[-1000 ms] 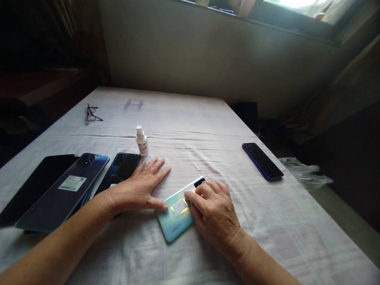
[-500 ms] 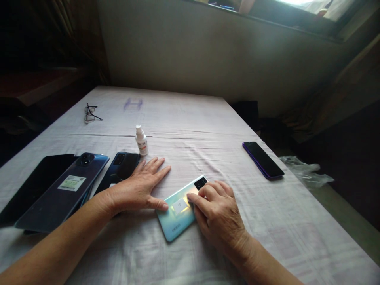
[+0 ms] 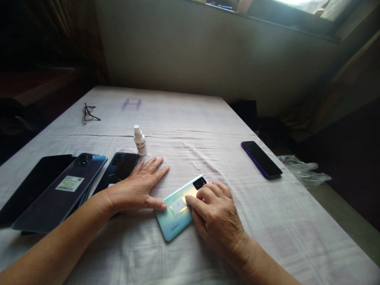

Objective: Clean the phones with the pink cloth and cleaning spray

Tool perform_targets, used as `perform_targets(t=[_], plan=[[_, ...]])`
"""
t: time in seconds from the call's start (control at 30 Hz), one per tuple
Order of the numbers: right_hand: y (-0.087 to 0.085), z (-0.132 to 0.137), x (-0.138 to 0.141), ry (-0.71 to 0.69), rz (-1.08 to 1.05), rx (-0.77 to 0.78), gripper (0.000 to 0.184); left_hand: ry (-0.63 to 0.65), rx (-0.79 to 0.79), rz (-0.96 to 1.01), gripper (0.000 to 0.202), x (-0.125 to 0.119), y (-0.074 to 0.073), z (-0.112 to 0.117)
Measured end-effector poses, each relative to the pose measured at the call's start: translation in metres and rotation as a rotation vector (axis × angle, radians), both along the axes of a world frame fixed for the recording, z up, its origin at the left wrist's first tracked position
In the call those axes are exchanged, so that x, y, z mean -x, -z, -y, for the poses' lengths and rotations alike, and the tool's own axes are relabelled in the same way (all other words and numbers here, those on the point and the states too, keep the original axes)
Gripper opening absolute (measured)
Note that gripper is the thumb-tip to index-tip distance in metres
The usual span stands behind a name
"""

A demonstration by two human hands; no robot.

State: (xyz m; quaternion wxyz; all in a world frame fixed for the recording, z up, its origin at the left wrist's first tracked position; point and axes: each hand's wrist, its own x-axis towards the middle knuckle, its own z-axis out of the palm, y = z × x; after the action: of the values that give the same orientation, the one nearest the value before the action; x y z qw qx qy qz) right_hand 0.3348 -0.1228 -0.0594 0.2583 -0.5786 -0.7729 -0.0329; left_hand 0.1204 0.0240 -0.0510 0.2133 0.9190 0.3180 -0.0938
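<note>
A shiny pale blue-green phone (image 3: 173, 225) lies back up on the cloth, its camera block at the upper right. On its back is a small white sticker (image 3: 177, 205) with a handwritten number. My left hand (image 3: 141, 189) is spread flat on the cloth, with the thumb resting on the phone's left edge. The fingers of my right hand (image 3: 214, 209) are curled and pressed together over the phone's right side, fingertips at the sticker's right end. Anything between those fingertips is hidden. A dark phone (image 3: 126, 166) lies partly under my left hand and wrist.
More phones lie at the left, the top one a dark blue phone (image 3: 53, 202) bearing a label. A white bottle (image 3: 140, 141) stands beyond my left hand, with eyeglasses (image 3: 89, 114) farther back. Another phone (image 3: 261, 159) lies near the right edge of the table (image 3: 184, 118).
The whole view has shifted slightly, so things sit a little farther left. Both hands keep nearly the same places on and beside the phone.
</note>
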Motion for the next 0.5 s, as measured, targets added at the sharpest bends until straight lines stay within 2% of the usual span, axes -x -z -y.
perform_targets(t=[0.27,0.5], plan=[[0.000,0.001,-0.017,0.108,0.060,-0.014,0.018,0.002,0.010,-0.011,0.118,0.000,0.001,0.000],[0.001,0.007,-0.007,-0.008,0.019,-0.027,0.019,0.002,0.001,0.021,0.117,0.002,0.004,-0.002]])
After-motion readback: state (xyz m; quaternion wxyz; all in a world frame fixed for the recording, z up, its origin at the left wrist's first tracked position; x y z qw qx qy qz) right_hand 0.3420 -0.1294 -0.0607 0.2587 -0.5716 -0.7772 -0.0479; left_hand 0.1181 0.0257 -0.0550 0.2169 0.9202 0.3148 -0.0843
